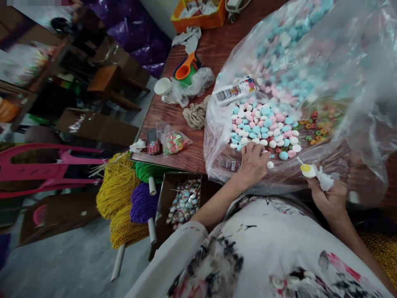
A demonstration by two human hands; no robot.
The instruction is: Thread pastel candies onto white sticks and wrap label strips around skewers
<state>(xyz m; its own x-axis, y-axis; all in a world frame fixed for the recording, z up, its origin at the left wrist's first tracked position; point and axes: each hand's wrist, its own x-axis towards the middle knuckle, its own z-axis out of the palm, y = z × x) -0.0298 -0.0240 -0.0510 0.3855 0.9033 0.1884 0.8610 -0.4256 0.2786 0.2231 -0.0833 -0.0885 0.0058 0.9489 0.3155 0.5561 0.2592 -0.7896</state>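
Note:
Pink, blue and white round candies lie in a heap on a large clear plastic bag. My left hand rests at the heap's near edge with its fingers curled. A white candy and a small blue piece are by its fingertips; whatever is between them is too small to name. To the right, my right hand grips a small white bottle with a yellow top and a thin white nozzle. A crumpled white tissue is against the bottle and fingers.
Colored rings lie right of the candies. A white packet, a cloth, a cup and an orange scoop are on the table. Below its left edge are a box of wrapped lollipops and yellow cord bundles.

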